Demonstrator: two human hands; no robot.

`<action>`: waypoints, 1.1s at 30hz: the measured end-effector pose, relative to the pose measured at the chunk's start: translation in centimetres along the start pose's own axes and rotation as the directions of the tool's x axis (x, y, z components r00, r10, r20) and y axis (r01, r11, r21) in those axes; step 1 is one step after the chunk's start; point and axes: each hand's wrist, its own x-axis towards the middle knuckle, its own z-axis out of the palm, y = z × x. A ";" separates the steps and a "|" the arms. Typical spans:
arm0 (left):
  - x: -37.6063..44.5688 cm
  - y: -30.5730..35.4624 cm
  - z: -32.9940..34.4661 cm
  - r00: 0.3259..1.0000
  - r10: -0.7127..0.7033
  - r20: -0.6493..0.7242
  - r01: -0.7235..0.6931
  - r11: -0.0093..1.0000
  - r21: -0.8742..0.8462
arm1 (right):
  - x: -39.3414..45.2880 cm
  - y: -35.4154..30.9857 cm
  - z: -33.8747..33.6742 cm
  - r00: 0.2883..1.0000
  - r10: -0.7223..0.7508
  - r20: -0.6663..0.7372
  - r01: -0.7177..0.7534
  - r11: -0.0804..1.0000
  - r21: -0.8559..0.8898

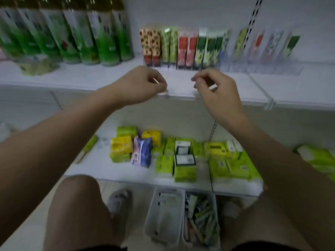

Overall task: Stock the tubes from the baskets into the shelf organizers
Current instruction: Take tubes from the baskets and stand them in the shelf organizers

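Two hands up at upper shelf (226, 91) front edge: left hand (139, 86) and right hand (215, 87), fingers curled, can't tell if holding anything, pic blurry. Tubes (183, 49) stand upright in clear organizers (253, 67) at shelf back, right slots less full. More tubes in right basket (201, 220) on floor; left basket (165, 214) beside it, touching. Green packs (183, 167) on lower shelf.

You have tubes (183, 49) standing upright in clear shelf organizers (253, 67), colours grouped. Below, on the floor, two white baskets (164, 216) sit side by side, the right one holding jumbled tubes.
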 end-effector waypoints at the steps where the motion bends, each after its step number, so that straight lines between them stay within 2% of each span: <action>1: -1.6 -0.6 0.5 1.000 -0.010 0.005 0.010 0.999 -0.041 | -1.5 -0.3 0.4 1.000 -0.005 0.013 0.004 0.998 0.056; 3: -4.5 -2.0 1.7 0.999 -0.025 -0.028 0.021 0.989 -0.144 | -4.7 0.1 1.4 0.998 0.010 0.066 -0.017 0.994 0.110; 6: -7.8 -4.4 4.2 0.992 -0.102 -0.071 0.075 0.946 -0.315 | -8.9 2.8 3.5 0.974 0.134 0.185 -0.147 0.987 0.058; 8: -9.2 -6.1 7.1 0.983 -0.185 -0.007 0.169 0.913 -0.372 | -11.4 5.6 5.3 0.927 0.249 0.282 -0.260 0.965 0.005; 10: -9.9 -8.3 11.2 0.956 -0.270 0.117 0.294 0.886 -0.360 | -13.7 8.7 7.4 0.848 0.370 0.380 -0.368 0.926 -0.080; 12: -10.5 -10.7 15.6 0.911 -0.341 0.233 0.396 0.881 -0.260 | -16.0 11.7 9.5 0.750 0.476 0.460 -0.430 0.878 -0.209; 15: -11.3 -15.1 21.4 0.804 -0.494 0.330 0.567 0.805 -0.176 | -19.4 15.3 12.3 0.569 0.580 0.582 -0.468 0.811 -0.351; 18: -12.6 -18.4 25.9 0.702 -0.614 0.362 0.683 0.725 -0.095 | -22.2 18.4 14.4 0.451 0.648 0.614 -0.465 0.758 -0.458; 22: -15.1 -21.1 31.2 0.572 -0.673 0.469 0.744 0.666 0.048 | -25.3 22.1 17.2 0.345 0.686 0.640 -0.413 0.723 -0.553; 24: -16.2 -22.1 33.7 0.526 -0.688 0.500 0.774 0.631 0.054 | -26.7 24.0 18.6 0.276 0.695 0.663 -0.395 0.711 -0.581; 27: -17.3 -23.3 37.5 0.488 -0.686 0.540 0.808 0.589 0.018 | -28.3 26.8 21.1 0.149 0.728 0.669 -0.344 0.673 -0.655; 28: -17.5 -23.7 38.8 0.497 -0.685 0.532 0.807 0.590 0.006 | -28.7 27.7 22.0 0.114 0.729 0.675 -0.319 0.670 -0.670; 30: -18.1 -24.9 41.7 0.515 -0.687 0.512 0.784 0.619 0.042 | -29.5 29.4 23.7 0.075 0.703 0.707 -0.273 0.697 -0.663; 33: -19.6 -26.3 45.7 0.465 -0.719 0.516 0.784 0.605 0.138 | -30.7 31.6 25.9 0.062 0.659 0.749 -0.155 0.748 -0.645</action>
